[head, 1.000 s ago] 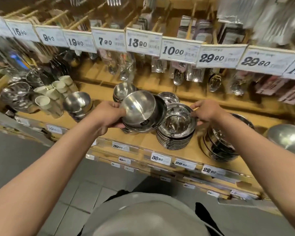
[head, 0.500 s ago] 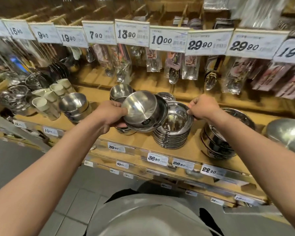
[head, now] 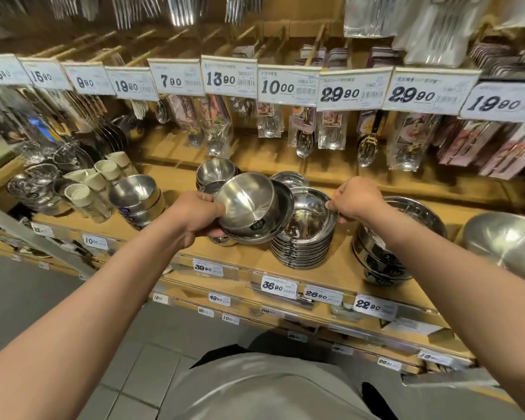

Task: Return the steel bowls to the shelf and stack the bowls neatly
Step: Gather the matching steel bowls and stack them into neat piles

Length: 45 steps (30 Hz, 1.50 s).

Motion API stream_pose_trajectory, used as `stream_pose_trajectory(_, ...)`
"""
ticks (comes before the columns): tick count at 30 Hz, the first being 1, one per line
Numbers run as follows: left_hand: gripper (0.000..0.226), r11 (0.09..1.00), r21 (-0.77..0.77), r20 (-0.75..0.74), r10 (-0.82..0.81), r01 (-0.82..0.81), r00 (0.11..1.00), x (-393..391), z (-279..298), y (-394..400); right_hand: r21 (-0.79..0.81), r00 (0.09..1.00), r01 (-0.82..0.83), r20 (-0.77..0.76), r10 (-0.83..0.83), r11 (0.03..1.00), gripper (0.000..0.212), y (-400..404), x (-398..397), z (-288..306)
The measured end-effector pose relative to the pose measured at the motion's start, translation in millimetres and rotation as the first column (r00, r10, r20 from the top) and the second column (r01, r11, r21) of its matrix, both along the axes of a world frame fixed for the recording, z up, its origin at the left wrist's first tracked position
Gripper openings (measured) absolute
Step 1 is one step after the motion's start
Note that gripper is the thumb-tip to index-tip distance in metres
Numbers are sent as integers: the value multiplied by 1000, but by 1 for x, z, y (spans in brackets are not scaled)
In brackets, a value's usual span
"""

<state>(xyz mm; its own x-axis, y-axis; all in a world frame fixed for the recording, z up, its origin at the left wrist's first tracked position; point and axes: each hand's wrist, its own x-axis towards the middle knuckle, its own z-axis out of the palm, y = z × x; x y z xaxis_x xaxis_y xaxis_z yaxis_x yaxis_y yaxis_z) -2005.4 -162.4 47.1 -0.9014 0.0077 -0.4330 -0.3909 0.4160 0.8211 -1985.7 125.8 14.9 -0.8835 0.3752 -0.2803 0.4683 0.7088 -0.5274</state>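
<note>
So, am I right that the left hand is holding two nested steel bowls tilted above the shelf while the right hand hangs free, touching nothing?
Not quite. The head view shows the right hand pinching the rim of the top bowl on the stack of bowls. The rest holds: the left hand holds two nested steel bowls tilted above the shelf.

Held bowls (head: 249,204) silver steel with a black label near the grip; shelf (head: 343,268) beneath tan wood; price tags (head: 288,84) above white, black numerals.
</note>
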Motion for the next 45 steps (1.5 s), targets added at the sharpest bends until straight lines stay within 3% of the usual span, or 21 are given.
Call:
stream_pose_trajectory(2, 15, 1000, -14, 9, -17, 17, 1000, 2, 4, 2, 159, 994, -46, -87, 61, 986, 26, -3, 6, 6)
stream_pose_trajectory(4, 11, 999, -28, 24, -39, 39, 999, 3, 10, 5, 146, 967, -94, -223, 126, 985, 29, -13, 17, 21)
stream_pose_trajectory(6, 11, 996, -29, 55, -86, 87, 995, 5, 19, 9, -206, 950, -199, -282, 136, 958, 27, -28, 30, 41)
stream_pose_trajectory(8, 11, 986, -21, 90, -161, 164, 983, 6, 28, 16, -684, 976, -216, -161, 144, 697, 26, -42, 43, 57)
stream_pose_trajectory(9, 13, 978, -17, 107, -203, 206, 973, 6, 32, 18, -788, 981, -179, -98, 168, 590, 27, -44, 48, 62)
stream_pose_trajectory(11, 17, 963, 17, 150, -267, 268, 952, 5, 39, 23, -829, 988, -103, -21, 154, 550, 27, -42, 55, 67)
stream_pose_trajectory(15, 15, 957, 89, 216, -289, 276, 933, -2, 43, 24, -812, 998, 33, 53, 18, 582, 18, -33, 66, 64)
stream_pose_trajectory(19, 17, 973, 34, 140, -233, 230, 962, -17, 44, 15, -742, 988, 143, 75, -132, 655, 6, -28, 67, 54)
stream_pose_trajectory(25, 17, 970, 133, 115, -219, 203, 969, -24, 51, -2, -832, 913, 287, 86, -399, 475, 12, -30, 59, 45)
stream_pose_trajectory(27, 16, 965, 136, 109, -238, 223, 965, -25, 53, -6, -802, 893, 316, 70, -444, 508, 7, -35, 53, 42)
stream_pose_trajectory(30, 16, 960, 136, 105, -260, 245, 960, -28, 52, -12, -710, 867, 382, 53, -496, 591, 18, -42, 49, 33)
stream_pose_trajectory(39, 18, 952, 123, 166, -298, 280, 940, -45, 34, -35, -490, 760, 546, -52, -648, 680, 25, -64, 42, 15)
stream_pose_trajectory(45, 17, 929, 151, 194, -364, 338, 911, -57, 36, -35, -301, 779, 562, -122, -615, 771, 36, -66, 52, 9)
